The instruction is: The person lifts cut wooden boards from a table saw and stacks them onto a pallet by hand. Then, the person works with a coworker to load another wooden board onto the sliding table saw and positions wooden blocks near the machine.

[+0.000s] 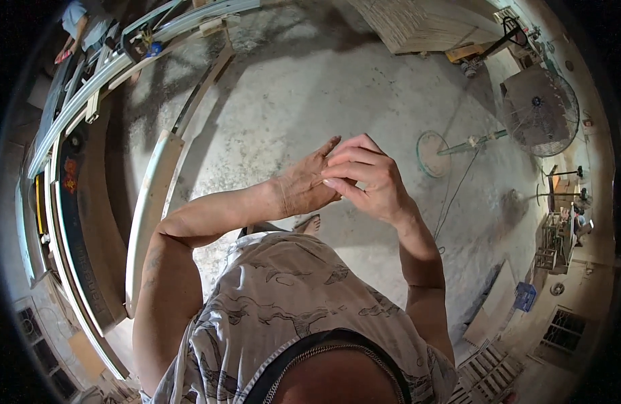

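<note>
Nearest the lens: neck chain (pixel 355 347) and printed shirt (pixel 290 289), both cut off by the lower edge. Then the hands, meeting in front of the torso, over the floor (pixel 256 121). The right hand (pixel 371 178) overlaps the finger end of the left hand (pixel 307 183), so the left hand is what lies at the right fingers, just under and left of their tips. Right fingers are bent, thumb near the fingertips, narrow spacing. Can't tell if they pinch anything small. Left thumb points up and out, away from its palm; the other left fingers are mostly covered by the right hand, so can't tell whether they're spread or curled.

Below the hands, a bare foot (pixel 312 224) shows beyond the shirt; the rest of that leg is hidden by the shirt and arm.

Left side: pale beam (pixel 151 202), bent by the lens, well apart from the hands, then a long dark panel (pixel 88 242) with markings.

Right side: round fan base (pixel 433 155), cable (pixel 452 202), fan (pixel 537 102), blue crate (pixel 525 296) near the wall.

Farther off: stacked sheets (pixel 418 23), cropped by the upper edge. Another person (pixel 81 27) at upper left, partly cut off, what they handle too small to read.
</note>
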Available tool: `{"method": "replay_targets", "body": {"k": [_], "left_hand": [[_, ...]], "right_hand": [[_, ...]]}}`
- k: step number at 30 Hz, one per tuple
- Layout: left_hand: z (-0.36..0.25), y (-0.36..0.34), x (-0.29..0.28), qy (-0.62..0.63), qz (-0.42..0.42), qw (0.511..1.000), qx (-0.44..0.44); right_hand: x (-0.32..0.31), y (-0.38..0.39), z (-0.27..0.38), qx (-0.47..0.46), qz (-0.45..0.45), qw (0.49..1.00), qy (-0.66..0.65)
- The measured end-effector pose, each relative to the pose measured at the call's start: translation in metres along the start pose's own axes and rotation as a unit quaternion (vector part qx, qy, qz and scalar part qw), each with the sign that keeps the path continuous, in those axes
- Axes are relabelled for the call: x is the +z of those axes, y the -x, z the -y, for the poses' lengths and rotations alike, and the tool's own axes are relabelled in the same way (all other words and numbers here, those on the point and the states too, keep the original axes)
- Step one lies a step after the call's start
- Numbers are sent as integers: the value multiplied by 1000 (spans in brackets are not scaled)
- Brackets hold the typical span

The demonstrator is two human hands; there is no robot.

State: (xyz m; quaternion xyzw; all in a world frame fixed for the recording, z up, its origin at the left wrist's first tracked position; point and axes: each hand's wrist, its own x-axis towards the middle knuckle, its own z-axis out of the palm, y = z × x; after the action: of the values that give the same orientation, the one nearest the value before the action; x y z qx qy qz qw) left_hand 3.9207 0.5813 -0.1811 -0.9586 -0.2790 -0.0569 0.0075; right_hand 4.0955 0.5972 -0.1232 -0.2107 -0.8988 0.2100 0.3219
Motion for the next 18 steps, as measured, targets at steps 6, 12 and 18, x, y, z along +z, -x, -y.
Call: {"method": "replay_targets", "body": {"k": [6, 12, 18], "left_hand": [[33, -41, 22, 19, 30, 999, -9], [66, -70, 74, 37, -98, 994, 26], [135, -105, 66, 86, -40, 995, 38]], "right_hand": [[-12, -8, -51, 35, -20, 998, -51], [-14, -20, -90, 46, -21, 998, -27], [-29, -65, -148, 94, 21, 995, 2]]}}
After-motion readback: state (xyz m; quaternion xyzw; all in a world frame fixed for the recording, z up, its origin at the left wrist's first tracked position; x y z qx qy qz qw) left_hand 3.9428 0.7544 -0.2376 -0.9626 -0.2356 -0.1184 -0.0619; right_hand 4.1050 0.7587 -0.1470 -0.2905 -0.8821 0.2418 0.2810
